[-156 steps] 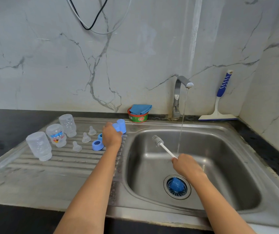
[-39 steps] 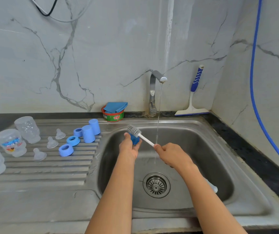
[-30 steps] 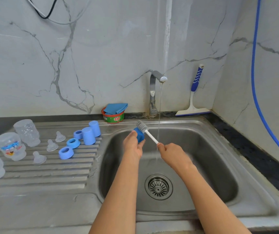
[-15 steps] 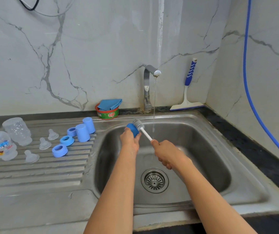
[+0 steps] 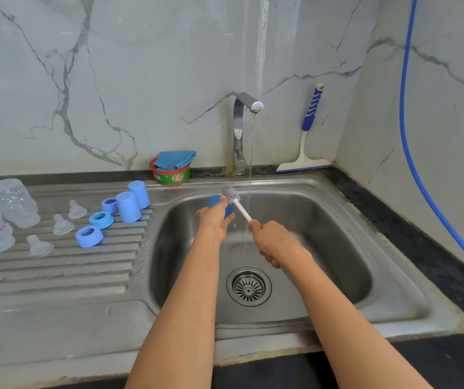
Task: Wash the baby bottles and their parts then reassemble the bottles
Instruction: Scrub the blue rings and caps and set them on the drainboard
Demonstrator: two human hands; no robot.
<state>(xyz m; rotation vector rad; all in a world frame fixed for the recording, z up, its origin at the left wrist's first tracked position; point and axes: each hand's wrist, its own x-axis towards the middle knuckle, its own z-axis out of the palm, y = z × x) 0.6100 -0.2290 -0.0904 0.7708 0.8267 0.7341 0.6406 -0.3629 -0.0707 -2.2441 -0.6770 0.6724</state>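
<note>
Over the sink basin (image 5: 323,248), my left hand (image 5: 214,223) grips a blue bottle cap (image 5: 216,201). My right hand (image 5: 274,242) holds the white handle of a bottle brush (image 5: 235,199), whose bristle head touches the cap beside the running water. On the ribbed drainboard (image 5: 56,270) stand two blue caps (image 5: 132,202), three blue collar rings (image 5: 96,226), three clear teats (image 5: 62,226) and clear bottles (image 5: 13,202), upside down.
The tap (image 5: 242,130) runs a thin stream into the basin. A green soap tub with a blue cloth (image 5: 173,169) sits by the wall. A squeegee (image 5: 308,133) leans in the corner, and a blue hose (image 5: 410,153) hangs at right. The drain strainer (image 5: 249,286) lies uncovered.
My left hand has picked a blue cap from the basin and holds it near the tap. The brush head works against it; in the last half second little has moved.
</note>
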